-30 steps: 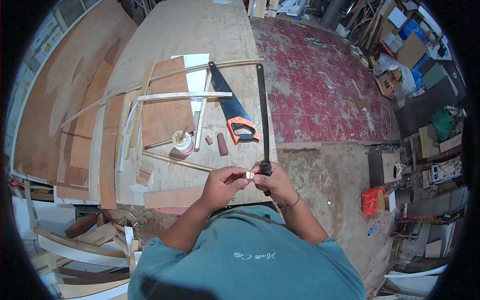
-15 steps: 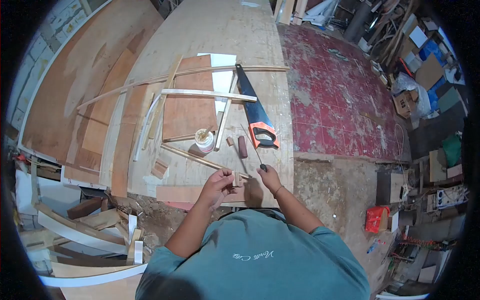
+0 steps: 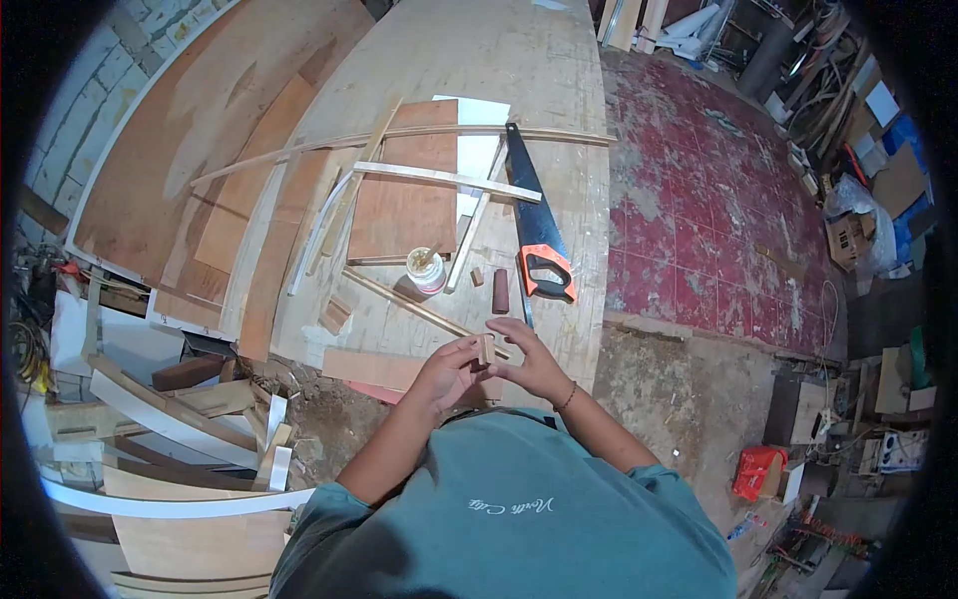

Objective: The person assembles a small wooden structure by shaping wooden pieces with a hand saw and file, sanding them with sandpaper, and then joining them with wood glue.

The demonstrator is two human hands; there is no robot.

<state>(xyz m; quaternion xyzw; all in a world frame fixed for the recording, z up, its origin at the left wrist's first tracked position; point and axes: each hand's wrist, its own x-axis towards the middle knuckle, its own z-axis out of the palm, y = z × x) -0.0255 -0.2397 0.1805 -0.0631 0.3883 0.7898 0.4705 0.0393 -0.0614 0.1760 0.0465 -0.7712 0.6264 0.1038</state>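
My left hand (image 3: 446, 373) pinches a small wooden piece (image 3: 487, 349) near the table's front edge. Beside it, my right hand (image 3: 534, 364) has its fingers apart around the right side of the piece; whether they touch it is hard to tell. Just beyond the hands lie a dark reddish block (image 3: 500, 292) and a tiny wood block (image 3: 477, 277). An open white jar (image 3: 425, 271) with a stick in it stands to their left. A handsaw (image 3: 544, 235) with an orange and black handle lies to the right.
Thin wooden strips (image 3: 439, 179) cross a brown panel (image 3: 404, 210) on the plywood table (image 3: 479, 60). A two-tone wood block (image 3: 335, 314) lies at the front left. Curved offcuts (image 3: 170, 419) are piled at lower left. A red bag (image 3: 760, 471) sits on the floor at right.
The dark-handled thin tool has left my right hand, which has opened and moved in beside the small piece. The whole view has shifted a little.
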